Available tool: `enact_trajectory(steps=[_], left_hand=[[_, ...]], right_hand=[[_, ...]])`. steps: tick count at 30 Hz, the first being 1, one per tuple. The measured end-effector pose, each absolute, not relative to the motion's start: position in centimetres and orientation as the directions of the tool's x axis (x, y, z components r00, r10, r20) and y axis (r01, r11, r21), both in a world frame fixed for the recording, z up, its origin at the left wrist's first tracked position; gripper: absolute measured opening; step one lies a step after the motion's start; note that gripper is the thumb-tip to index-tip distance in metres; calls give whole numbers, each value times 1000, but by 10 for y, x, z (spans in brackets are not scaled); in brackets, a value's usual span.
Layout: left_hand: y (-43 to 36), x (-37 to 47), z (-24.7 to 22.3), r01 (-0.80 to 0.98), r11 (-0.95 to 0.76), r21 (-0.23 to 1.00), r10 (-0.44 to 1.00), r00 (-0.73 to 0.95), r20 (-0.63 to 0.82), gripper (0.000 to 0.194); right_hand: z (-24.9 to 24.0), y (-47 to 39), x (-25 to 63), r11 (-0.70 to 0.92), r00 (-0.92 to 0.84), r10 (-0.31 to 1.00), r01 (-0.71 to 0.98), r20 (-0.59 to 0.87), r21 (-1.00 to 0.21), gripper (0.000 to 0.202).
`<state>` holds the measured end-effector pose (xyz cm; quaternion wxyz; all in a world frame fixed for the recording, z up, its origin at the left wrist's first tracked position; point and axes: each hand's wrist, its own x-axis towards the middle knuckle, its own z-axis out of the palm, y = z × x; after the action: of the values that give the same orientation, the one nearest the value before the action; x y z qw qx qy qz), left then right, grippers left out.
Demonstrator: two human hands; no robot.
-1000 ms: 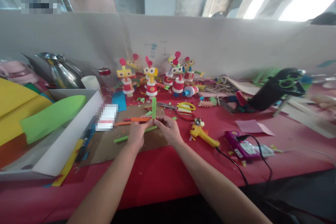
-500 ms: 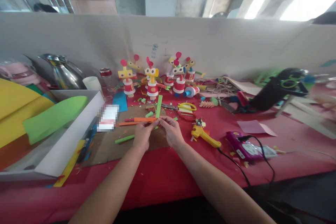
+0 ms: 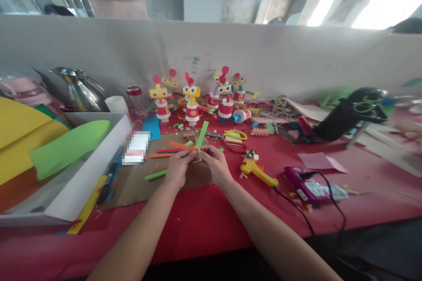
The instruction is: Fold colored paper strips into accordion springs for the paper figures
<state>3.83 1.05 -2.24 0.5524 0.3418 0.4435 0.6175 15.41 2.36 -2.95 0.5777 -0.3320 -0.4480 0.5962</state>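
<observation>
Both hands meet over a brown cardboard sheet [image 3: 132, 189]. My left hand [image 3: 179, 167] is closed on an orange paper strip [image 3: 180, 145] that points up and left. Pinched at the same joint, my right hand [image 3: 216, 164] grips the base of a green paper strip [image 3: 202, 135], which slants up and right. The two strips cross at the fingertips; the exact fold is hidden. Another orange strip [image 3: 161, 155] and a green strip [image 3: 155, 175] lie on the cardboard by my left hand. A small coiled paper spring [image 3: 189, 137] lies beyond the fingers.
Paper-cup figures [image 3: 192, 112] stand at the back. Scissors [image 3: 235, 135], a yellow glue gun [image 3: 259, 172] and a purple power strip [image 3: 308, 186] lie on the right. A white box [image 3: 89, 180] with coloured sheets and a phone [image 3: 136, 148] are on the left.
The orange strip in my hands has tilted, its free end now higher and apart from the strips below. The green strip leans further right. Both hands stay almost in place.
</observation>
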Motion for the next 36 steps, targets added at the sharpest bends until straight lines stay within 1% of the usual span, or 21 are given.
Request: enact_trajectory(steps=[4, 6, 8, 13, 16, 19, 22, 25, 30, 36], left_hand=[[12, 31, -18, -377, 39, 925, 992, -98, -82, 27], [13, 26, -17, -369, 67, 927, 993, -64, -97, 27], [14, 22, -17, -352, 82, 933, 996, -13, -93, 27], [13, 21, -12, -367, 50, 929, 997, 74, -24, 28], [12, 20, -8, -373, 29, 927, 994, 105, 11, 41], [11, 15, -8, -344, 56, 937, 986, 169, 2, 47], [11, 10, -7, -315, 104, 943, 973, 231, -30, 51], [10, 10, -6, -319, 127, 939, 976, 209, -61, 51], [10, 15, -7, -377, 145, 915, 987, 120, -107, 43], [10, 18, -6, -421, 166, 892, 986, 97, -138, 42]], right_hand=[[-34, 25, 154, 184, -105, 968, -331, 230, -925, 21], [-35, 25, 155, 224, -84, 962, -309, 261, -924, 25], [-34, 26, 157, 227, -95, 959, -304, 266, -925, 31], [-27, 29, 164, 207, -275, 923, -236, 269, -950, 28], [-21, 32, 172, 289, -330, 884, -172, 331, -942, 26], [-16, 34, 178, 388, -406, 828, -84, 387, -918, 22], [-15, 34, 180, 455, -463, 779, -45, 423, -889, 19], [-19, 32, 175, 502, -405, 787, -16, 465, -865, 18], [-31, 32, 166, 537, -282, 817, 52, 503, -842, 16], [-31, 32, 166, 547, -285, 805, 19, 520, -837, 16]])
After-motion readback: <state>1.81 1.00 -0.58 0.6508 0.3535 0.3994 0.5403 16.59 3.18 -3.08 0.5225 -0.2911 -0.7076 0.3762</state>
